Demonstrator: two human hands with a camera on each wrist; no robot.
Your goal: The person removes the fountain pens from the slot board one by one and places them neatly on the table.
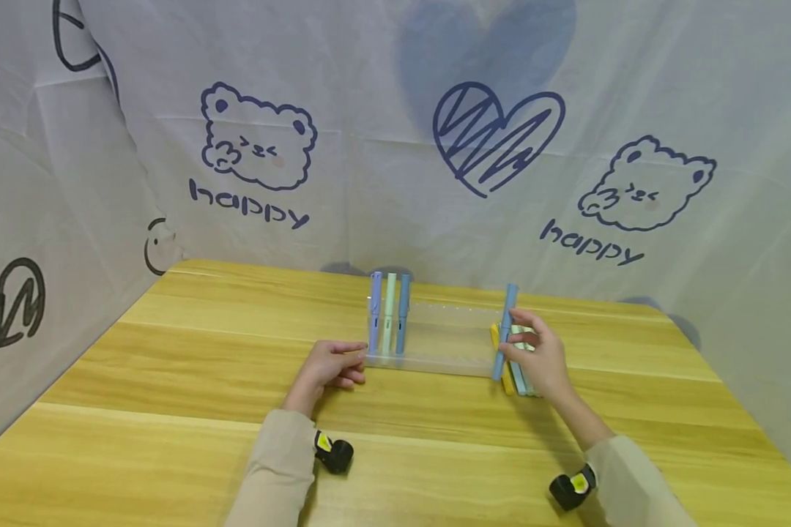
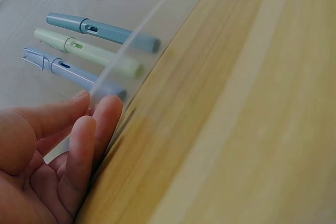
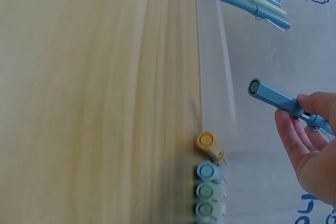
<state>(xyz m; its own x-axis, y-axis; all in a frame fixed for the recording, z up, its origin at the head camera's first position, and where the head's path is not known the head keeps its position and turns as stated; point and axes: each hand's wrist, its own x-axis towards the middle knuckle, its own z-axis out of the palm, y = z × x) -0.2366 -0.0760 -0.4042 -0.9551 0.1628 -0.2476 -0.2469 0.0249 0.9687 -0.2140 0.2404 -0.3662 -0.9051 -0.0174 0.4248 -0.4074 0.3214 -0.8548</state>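
A clear plastic pen stand (image 1: 444, 364) sits on the table, holding a lilac pen (image 1: 374, 315), a pale green pen (image 1: 389, 315) and a blue pen (image 1: 403, 315) side by side at its left end. My left hand (image 1: 332, 364) pinches the stand's lower left corner between thumb and fingers. Near the right end, my right hand (image 1: 540, 355) holds another blue pen (image 3: 275, 98) between thumb and fingertips. That pen is nearly upright in the head view, with its lower end apart from the stand's floor in the right wrist view.
By the stand's right end lie a yellow pen (image 3: 207, 140) and several light blue and green pens (image 3: 208, 191) in a row, partly behind my right hand in the head view. A white printed cloth (image 1: 382, 146) hangs behind the wooden table (image 1: 171, 351).
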